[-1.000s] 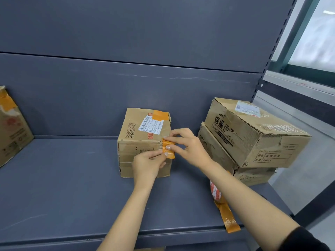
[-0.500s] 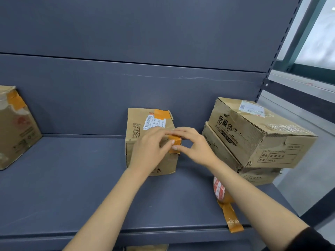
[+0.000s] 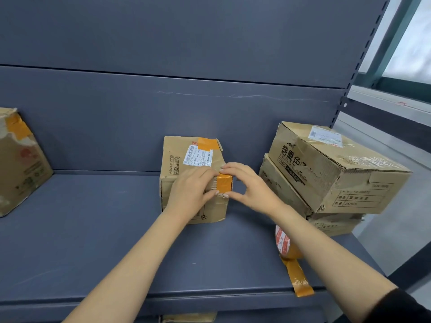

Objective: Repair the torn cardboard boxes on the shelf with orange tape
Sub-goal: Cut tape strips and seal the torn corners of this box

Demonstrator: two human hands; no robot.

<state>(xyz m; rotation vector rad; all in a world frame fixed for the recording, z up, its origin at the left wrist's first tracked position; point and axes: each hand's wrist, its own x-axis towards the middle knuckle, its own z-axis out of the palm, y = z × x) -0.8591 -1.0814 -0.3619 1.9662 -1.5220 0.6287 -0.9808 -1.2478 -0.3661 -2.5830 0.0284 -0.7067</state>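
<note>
A small cardboard box [image 3: 186, 157] with a white label stands mid-shelf against the back panel. A short strip of orange tape [image 3: 224, 185] is wrapped over its front right corner, and another orange strip runs along its top edge. My left hand [image 3: 190, 193] lies flat on the box front, its fingertips pressing beside the strip. My right hand [image 3: 248, 186] curves around the corner, forefinger touching the top of the strip and thumb the bottom. The orange tape roll [image 3: 285, 244] stands on the shelf behind my right forearm, its loose tail [image 3: 300, 282] hanging over the front edge.
Two battered cardboard boxes are stacked askew at the right: the upper box [image 3: 338, 169] and the lower box [image 3: 279, 190]. A torn box with orange tape [image 3: 21, 164] leans at the far left. The grey shelf [image 3: 93, 241] ends at the right post; a window lies beyond.
My left hand rose from below the strip onto the box front. The orange strip, held loose at the corner before, now lies flat against the cardboard under both hands.
</note>
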